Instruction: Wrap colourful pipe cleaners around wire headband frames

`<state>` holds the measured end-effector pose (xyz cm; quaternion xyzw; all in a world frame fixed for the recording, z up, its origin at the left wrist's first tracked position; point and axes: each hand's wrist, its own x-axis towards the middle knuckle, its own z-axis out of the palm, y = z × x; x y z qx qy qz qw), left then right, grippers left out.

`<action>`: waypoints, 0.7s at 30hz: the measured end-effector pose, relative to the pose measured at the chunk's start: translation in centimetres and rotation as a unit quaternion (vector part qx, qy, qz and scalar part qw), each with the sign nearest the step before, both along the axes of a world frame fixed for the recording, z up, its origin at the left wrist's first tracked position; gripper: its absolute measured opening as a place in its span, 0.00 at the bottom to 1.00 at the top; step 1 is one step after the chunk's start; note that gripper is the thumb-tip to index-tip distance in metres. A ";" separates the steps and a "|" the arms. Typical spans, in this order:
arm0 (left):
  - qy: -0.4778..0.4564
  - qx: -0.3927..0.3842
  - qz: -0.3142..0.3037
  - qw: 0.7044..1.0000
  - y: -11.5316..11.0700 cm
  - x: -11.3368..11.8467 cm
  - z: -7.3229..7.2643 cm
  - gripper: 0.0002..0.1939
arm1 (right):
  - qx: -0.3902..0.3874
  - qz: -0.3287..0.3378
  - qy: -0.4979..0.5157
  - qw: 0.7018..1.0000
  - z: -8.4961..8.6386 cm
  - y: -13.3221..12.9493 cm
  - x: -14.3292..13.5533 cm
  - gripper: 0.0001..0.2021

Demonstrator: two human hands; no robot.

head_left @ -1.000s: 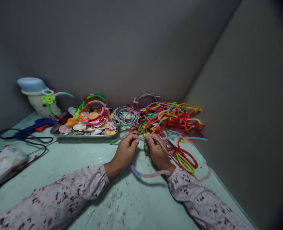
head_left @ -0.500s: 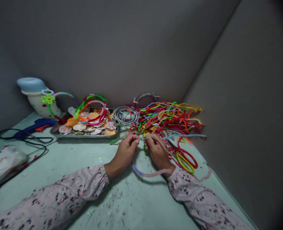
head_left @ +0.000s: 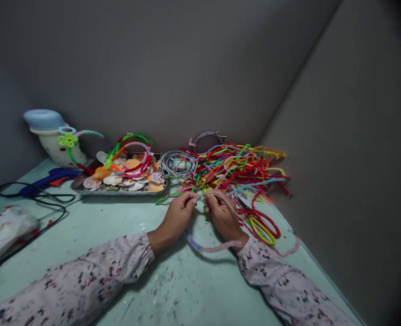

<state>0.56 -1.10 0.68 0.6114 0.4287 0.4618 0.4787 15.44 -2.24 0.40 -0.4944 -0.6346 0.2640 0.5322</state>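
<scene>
Evidently left fingers (head_left: pixel 188 200) and right fingers (head_left: pixel 214 203) pinch the wire (head_left: pixel 230 204), half-hiding its blue pipe cleaner (head_left: pixel 256 185).

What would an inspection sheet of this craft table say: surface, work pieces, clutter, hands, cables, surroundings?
Surface: pale green tabletop, dark marks near the front.
Work pieces: grey wire over the right hand; light-blue pipe cleaner beyond; purple-and-pink fuzzy strip below.
Clutter: heaped pipe cleaners, wire coil, shell-filled metal tray, red-and-yellow-handled scissors.
Hands: left hand and right hand pinch close together, apparently on the wire; exact grip too small to tell.
Cables: black cable, loosely looped, left side.
Surroundings: plain grey walls behind and right.
</scene>
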 end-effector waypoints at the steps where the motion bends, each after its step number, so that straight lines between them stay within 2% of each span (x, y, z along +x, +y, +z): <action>1: 0.005 0.002 0.001 1.000 0.0 0.0 0.0 0.08 | 0.002 -0.001 -0.001 1.000 0.0 0.0 0.0 0.12; 5: 0.005 -0.003 -0.002 1.000 0.0 0.1 0.1 0.08 | 0.005 -0.005 0.005 1.000 -0.1 0.0 -0.1 0.11; 12: -0.063 -0.082 -0.022 0.994 -0.4 0.2 0.5 0.10 | 0.001 -0.005 0.051 0.999 -0.8 0.6 -0.2 0.11; 21: -0.096 -0.093 -0.039 0.990 -0.1 0.1 0.4 0.12 | 0.001 -0.001 0.037 0.999 -1.0 0.6 -0.1 0.12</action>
